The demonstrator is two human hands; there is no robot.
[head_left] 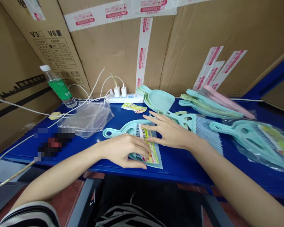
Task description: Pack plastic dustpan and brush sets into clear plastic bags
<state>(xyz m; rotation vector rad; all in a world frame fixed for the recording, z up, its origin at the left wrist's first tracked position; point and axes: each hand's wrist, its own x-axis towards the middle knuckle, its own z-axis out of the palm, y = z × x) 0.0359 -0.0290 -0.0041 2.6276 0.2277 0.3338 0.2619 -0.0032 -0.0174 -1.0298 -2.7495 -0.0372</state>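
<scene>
In front of me on the blue table lies a mint dustpan (132, 127) with a brush (158, 154) nested on it, handles pointing left. A yellow and green label card (153, 153) lies across the bristles. My left hand (124, 149) rests over the near side of the set, its loosely bent fingers on the card and the thumb held apart. My right hand (168, 130) reaches over the far side with fingers spread, fingertips at the card's upper part. Neither hand grasps anything. Just beyond my right hand is another blue-bristled brush (209, 135).
Clear plastic bags (87, 118) lie at left near a water bottle (61, 90). More label cards (134, 107) sit before a power strip (130, 98) with white cables. Stacked dustpans (159, 99) stand behind; a bagged set (255, 142) lies at right. Cardboard (118, 47) walls the back.
</scene>
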